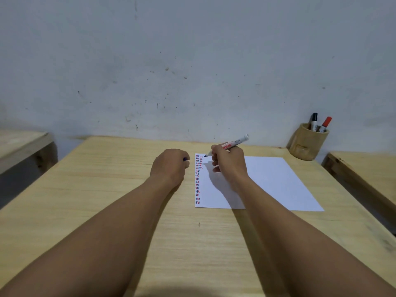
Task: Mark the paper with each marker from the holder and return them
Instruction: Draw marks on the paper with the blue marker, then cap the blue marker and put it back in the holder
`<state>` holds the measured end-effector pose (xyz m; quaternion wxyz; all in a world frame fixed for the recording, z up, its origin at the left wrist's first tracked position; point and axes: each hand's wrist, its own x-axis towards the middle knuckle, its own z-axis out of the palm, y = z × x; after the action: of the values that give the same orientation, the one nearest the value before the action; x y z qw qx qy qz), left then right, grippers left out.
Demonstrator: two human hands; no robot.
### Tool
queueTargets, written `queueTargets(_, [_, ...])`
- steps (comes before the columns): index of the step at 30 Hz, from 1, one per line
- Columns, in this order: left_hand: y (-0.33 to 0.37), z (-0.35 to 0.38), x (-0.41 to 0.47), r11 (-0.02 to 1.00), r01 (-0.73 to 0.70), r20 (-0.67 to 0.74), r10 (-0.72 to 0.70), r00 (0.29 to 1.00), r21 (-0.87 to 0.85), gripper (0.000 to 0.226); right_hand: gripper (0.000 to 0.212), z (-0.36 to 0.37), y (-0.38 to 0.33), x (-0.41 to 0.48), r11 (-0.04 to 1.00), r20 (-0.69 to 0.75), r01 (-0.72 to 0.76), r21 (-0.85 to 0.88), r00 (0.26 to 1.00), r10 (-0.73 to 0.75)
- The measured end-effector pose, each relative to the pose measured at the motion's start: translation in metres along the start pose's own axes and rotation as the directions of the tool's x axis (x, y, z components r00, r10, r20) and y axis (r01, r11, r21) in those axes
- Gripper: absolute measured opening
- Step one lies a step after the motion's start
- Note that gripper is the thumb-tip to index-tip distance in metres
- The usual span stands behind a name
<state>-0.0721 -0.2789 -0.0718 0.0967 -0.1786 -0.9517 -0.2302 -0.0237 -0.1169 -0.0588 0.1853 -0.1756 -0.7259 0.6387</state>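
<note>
A white sheet of paper (267, 181) lies on the wooden table (107, 179), with columns of short red, blue and black marks along its left edge. My right hand (228, 160) grips an uncapped white marker (236, 142), its dark tip touching the paper's top left corner. My left hand (170, 166) rests closed on the table just left of the paper, with a small blue cap (185, 159) showing between its fingers. A wooden holder (306, 142) stands at the back right with a black-capped marker (314, 121) and a red-capped marker (325, 123) in it.
A pale wall rises right behind the table. Other wooden tables sit at the left (21, 144) and at the right (364, 174), separated by narrow gaps.
</note>
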Motion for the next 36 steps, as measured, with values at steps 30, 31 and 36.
queueTargets(30, [0.110,-0.058,-0.013,0.505,0.139,0.028,-0.222,0.975,-0.852,0.014,0.015,-0.063,-0.072,-0.044,0.811,0.141,-0.151,0.564,0.986,0.086])
queueTargets(31, [0.111,-0.058,-0.014,0.520,0.126,0.013,-0.214,0.977,-0.845,0.016,0.014,-0.066,-0.072,-0.044,0.805,0.144,-0.163,0.571,0.985,0.098])
queueTargets(36, [0.127,-0.057,-0.014,0.563,0.068,-0.048,-0.188,0.981,-0.824,0.016,0.040,-0.069,-0.080,-0.044,0.776,-0.026,-0.101,0.622,0.988,0.149])
